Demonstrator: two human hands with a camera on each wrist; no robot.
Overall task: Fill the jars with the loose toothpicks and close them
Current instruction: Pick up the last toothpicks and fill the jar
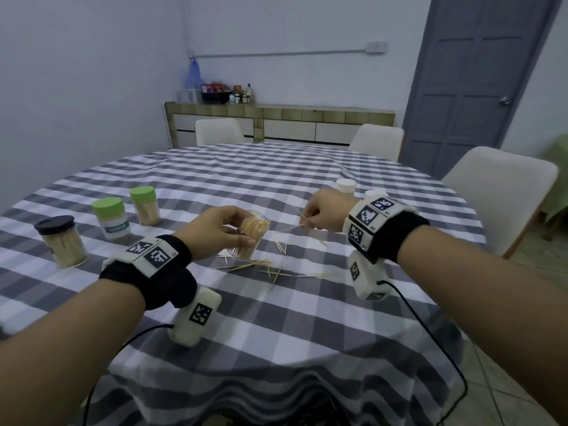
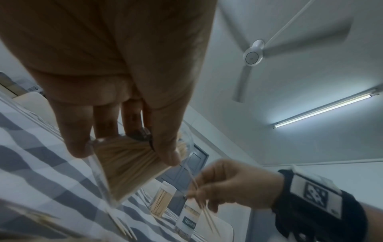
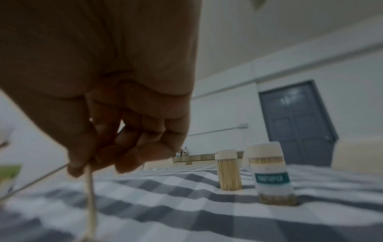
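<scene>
- My left hand (image 1: 221, 230) grips the open jar (image 1: 250, 233), tilted, nearly full of toothpicks.
- My right hand (image 1: 325, 212) pinches a few toothpicks (image 1: 295, 226) just beside its mouth.
- Loose toothpicks (image 1: 270, 267) lie on the tablecloth (image 1: 307, 318); this jar has no lid yet.
- Three capped jars (image 1: 110, 218) stand left, two white-capped ones (image 3: 229, 170) right; nothing blocks me.

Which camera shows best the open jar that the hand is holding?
The head view: the open jar shows whole, tilted, in the left hand. The left wrist view shows it close but partly behind fingers. The right wrist view does not show it.
</scene>
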